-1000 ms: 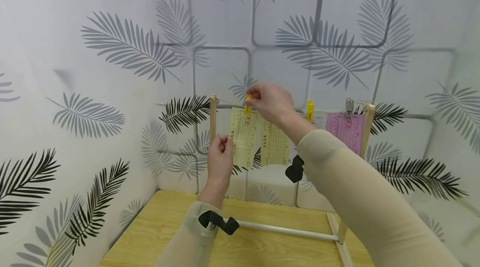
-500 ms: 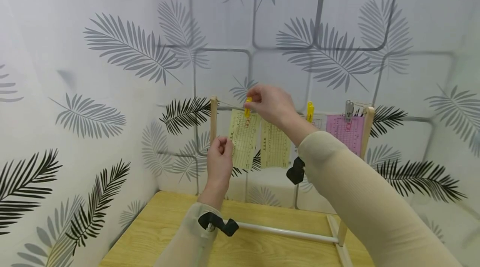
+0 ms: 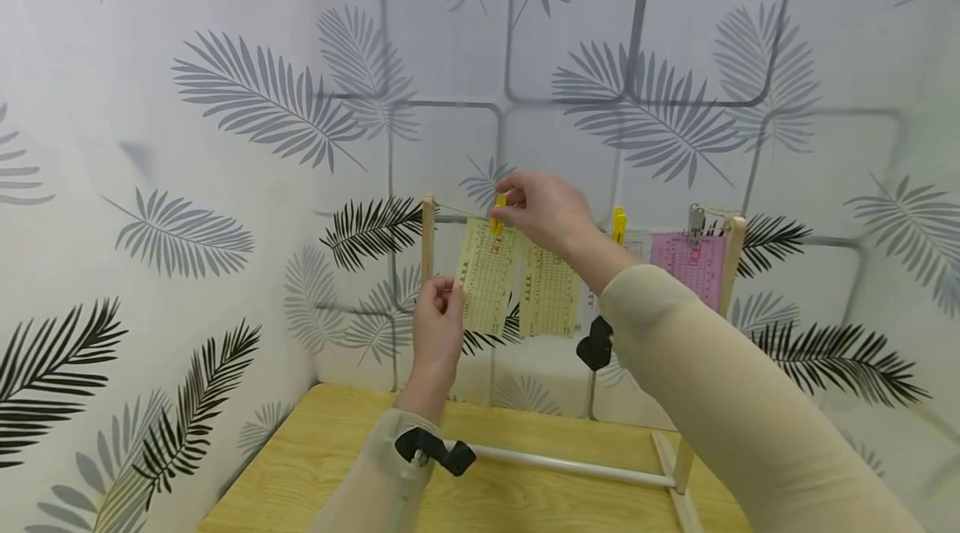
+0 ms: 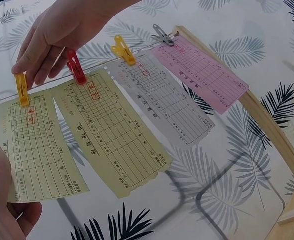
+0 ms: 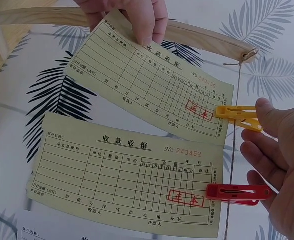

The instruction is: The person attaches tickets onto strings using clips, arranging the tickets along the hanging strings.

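Observation:
My right hand (image 3: 551, 208) pinches a yellow clothespin (image 3: 497, 221) between thumb and index finger, up at the string (image 5: 237, 82). That clothespin sits over the top end of a pale yellow receipt slip (image 3: 487, 287), the leftmost on the line. My left hand (image 3: 438, 321) holds the same slip by its left edge, lower down, thumb on its front in the right wrist view. Beside it hangs a second yellow receipt (image 5: 121, 175), clipped by a red clothespin (image 5: 239, 192) close to my right hand's other fingers; in the head view that hand hides the red clothespin.
Farther right hang a white receipt (image 4: 157, 95) under another yellow clothespin (image 4: 124, 51) and a pink receipt (image 4: 202, 75) under a grey clip (image 4: 163, 35). Wooden posts (image 3: 427, 241) carry the string. A white rod (image 3: 570, 462) runs low above the wooden table (image 3: 300, 450).

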A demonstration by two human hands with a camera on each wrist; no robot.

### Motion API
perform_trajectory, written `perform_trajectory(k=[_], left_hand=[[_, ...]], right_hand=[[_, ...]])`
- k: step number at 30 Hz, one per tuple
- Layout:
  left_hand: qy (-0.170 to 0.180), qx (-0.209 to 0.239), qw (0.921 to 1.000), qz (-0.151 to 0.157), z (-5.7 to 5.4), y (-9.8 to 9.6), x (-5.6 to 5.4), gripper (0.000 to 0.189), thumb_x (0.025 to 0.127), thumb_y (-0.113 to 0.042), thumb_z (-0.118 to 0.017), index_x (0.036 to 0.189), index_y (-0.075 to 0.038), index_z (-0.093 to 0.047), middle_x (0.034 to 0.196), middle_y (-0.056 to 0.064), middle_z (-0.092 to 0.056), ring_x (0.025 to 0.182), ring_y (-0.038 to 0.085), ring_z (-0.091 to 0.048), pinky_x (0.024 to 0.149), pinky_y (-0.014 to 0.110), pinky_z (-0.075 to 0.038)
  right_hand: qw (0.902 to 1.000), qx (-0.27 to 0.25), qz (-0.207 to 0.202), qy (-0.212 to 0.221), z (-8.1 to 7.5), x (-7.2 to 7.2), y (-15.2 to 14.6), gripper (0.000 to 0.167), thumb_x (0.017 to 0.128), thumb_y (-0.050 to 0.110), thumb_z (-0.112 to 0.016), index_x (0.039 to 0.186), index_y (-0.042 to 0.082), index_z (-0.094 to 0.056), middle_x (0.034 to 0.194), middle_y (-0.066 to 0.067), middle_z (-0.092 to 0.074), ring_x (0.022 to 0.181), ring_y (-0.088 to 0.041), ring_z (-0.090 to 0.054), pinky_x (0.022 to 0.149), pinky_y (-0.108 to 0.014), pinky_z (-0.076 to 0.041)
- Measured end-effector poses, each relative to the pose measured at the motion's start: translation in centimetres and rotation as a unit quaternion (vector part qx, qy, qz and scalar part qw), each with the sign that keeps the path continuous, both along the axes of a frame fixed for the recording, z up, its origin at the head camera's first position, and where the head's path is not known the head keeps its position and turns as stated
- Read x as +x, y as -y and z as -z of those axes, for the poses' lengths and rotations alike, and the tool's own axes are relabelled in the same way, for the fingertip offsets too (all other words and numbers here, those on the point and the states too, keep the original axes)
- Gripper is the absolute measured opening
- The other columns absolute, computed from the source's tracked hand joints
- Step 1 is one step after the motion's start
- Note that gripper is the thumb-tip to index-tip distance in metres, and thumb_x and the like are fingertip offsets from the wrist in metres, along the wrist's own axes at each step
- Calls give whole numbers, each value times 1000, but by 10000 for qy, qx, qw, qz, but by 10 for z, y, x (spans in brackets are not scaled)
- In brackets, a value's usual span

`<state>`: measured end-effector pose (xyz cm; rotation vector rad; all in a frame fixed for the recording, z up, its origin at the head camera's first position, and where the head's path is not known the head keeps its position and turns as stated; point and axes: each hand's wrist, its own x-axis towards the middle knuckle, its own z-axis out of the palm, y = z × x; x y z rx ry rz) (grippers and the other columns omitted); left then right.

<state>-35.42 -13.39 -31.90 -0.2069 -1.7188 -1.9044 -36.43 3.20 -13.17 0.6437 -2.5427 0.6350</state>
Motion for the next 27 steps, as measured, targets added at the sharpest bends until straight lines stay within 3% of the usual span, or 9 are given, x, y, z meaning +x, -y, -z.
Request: perform_trajectory(k=[9,14,20,24,27], left_hand=[[131,-26,9999,28,7,1,1,15,113,-13,-61,127,-6,-64,105,7,-63,89,20,-53,74,30,-45],[99,-179,9998,-25,10,0,5,17,114,-12,-61,129,-5,-63,114,9,-64,98,21,-57,82,31,-47],[173,-471,9986,145,15,0,15,29,113,-11,-60,142,-4,-58,134,16,-62,121,29,-61,102,44,-50],[207,-746,9965,319,18,0,23,43,114,-13,-59,155,-6,-51,152,18,-55,142,34,-53,117,53,-44],[107,-1017,9940,379,21,1,28,52,114,-13,-59,163,-5,-44,160,20,-48,150,37,-45,121,55,-42]], right_hand=[[10000,53,33,-76,2,4,-5,46,108,36,-76,148,15,-67,139,-7,-74,129,-27,-68,110,-49,-51],[9988,305,103,-366,4,8,-12,50,108,35,-75,152,14,-64,150,-8,-68,138,-32,-62,113,-52,-49],[9952,400,103,-887,13,19,-26,55,106,35,-78,155,14,-63,156,-8,-63,145,-34,-56,119,-54,-45],[9909,337,45,-1300,24,30,-42,56,105,32,-80,154,11,-63,159,-11,-60,147,-36,-52,121,-55,-42],[9859,311,-85,-1641,34,39,-53,58,105,29,-81,155,8,-62,161,-13,-57,151,-37,-49,123,-56,-39]])
